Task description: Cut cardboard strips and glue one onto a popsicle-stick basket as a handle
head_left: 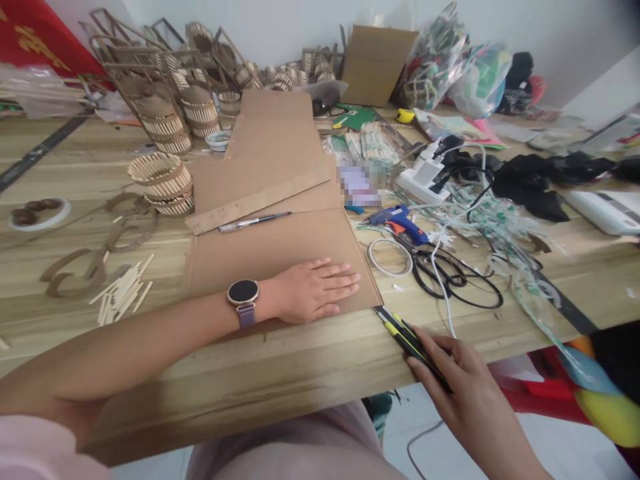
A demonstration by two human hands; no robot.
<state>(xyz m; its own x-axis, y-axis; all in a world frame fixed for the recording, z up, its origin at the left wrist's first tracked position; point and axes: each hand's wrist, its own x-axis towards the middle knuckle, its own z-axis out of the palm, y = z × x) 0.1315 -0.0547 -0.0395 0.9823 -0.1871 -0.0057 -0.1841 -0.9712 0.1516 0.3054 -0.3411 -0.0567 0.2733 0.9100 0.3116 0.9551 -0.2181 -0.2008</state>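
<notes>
Two hands shown: left hand (313, 290) pressed flat, fingers extended, on cardboard sheet (270, 250); utility knife (400, 331) clasped by right hand (465, 380), long axis angled up-left, tip at sheet's near right corner.

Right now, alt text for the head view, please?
The left hand presses flat on a cardboard sheet on a wooden table, while the right hand grips a yellow-and-black utility knife at the sheet's near right corner. A blue glue gun and black scissors lie just beyond.
</notes>
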